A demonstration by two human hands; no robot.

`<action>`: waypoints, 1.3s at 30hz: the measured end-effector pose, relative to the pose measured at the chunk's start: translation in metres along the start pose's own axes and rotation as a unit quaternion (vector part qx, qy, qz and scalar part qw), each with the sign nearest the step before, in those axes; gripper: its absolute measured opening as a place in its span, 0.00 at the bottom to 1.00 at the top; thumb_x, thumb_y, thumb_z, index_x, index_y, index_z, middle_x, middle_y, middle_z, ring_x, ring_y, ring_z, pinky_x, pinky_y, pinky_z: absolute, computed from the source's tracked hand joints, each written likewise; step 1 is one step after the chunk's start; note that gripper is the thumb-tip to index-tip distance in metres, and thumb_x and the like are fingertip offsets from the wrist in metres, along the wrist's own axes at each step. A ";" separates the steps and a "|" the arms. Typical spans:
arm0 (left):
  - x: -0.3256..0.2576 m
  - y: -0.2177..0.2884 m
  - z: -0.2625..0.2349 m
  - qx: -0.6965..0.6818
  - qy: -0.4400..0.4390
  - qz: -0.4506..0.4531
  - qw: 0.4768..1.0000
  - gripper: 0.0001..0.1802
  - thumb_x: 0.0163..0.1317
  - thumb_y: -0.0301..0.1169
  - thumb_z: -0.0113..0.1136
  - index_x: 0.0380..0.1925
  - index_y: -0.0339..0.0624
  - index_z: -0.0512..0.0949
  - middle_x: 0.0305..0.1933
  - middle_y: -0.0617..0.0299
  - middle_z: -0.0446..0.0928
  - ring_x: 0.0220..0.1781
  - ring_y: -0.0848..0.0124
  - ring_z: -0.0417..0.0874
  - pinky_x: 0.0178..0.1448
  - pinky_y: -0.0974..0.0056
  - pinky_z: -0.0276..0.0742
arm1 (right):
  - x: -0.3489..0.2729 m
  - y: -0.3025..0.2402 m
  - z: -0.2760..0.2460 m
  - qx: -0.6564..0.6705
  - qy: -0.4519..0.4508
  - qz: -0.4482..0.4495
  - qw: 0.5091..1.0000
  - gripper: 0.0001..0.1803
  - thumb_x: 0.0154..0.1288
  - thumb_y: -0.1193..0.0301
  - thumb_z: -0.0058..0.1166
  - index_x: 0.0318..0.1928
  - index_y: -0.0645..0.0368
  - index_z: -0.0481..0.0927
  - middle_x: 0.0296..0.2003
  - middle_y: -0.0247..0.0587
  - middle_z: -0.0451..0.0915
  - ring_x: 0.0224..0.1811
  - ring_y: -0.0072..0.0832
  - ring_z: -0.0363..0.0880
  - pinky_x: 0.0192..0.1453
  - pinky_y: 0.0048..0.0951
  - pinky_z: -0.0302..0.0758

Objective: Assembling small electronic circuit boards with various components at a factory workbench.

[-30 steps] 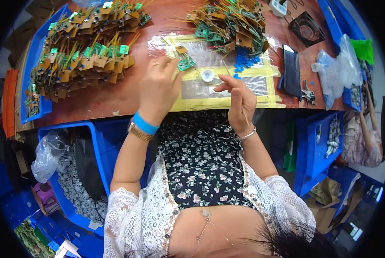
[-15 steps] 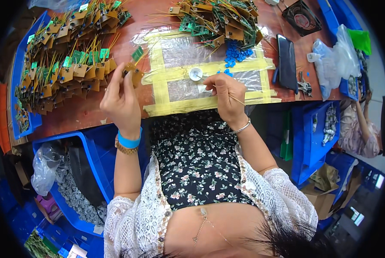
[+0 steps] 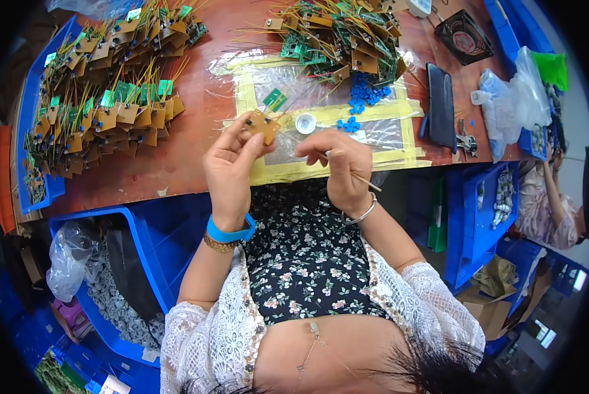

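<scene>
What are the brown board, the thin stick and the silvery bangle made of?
The brown board: perhaps stiff resin or pressed fibre, fairly dull, judging by its flat face and straight edges. The thin stick: likely wood, matte and pale tan. The silvery bangle: probably polished metal, from its shine.

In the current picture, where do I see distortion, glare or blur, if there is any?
Head view: the front edge of the table looks bowed, with black corners around the round image; head view: pale glare on the clear plastic sheet; head view: left hand and right hand fairly sharp.
</scene>
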State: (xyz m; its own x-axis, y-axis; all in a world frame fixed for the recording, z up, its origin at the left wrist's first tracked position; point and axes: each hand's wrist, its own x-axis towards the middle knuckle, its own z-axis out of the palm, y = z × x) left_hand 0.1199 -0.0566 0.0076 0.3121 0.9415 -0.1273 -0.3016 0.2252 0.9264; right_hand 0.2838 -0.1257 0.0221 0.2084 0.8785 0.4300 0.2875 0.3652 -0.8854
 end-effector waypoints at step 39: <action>-0.015 0.004 0.012 -0.006 -0.036 -0.003 0.999 0.25 0.65 0.18 0.58 0.63 0.29 0.70 0.41 0.59 0.79 0.42 0.71 0.83 0.51 0.66 0.83 | -0.006 0.040 -0.055 -0.348 0.044 -0.083 0.933 0.13 0.53 0.83 0.64 0.41 0.61 0.82 0.35 0.45 0.83 0.36 0.41 0.81 0.40 0.36 0.76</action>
State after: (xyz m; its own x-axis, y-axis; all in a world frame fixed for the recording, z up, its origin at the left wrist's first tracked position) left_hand 0.1248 -0.0726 0.0170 0.3777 0.9198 -0.1065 -0.3097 0.2339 0.9216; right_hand 0.3459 -0.1329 -0.0062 0.1734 0.7879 0.5910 0.8532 0.1796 -0.4897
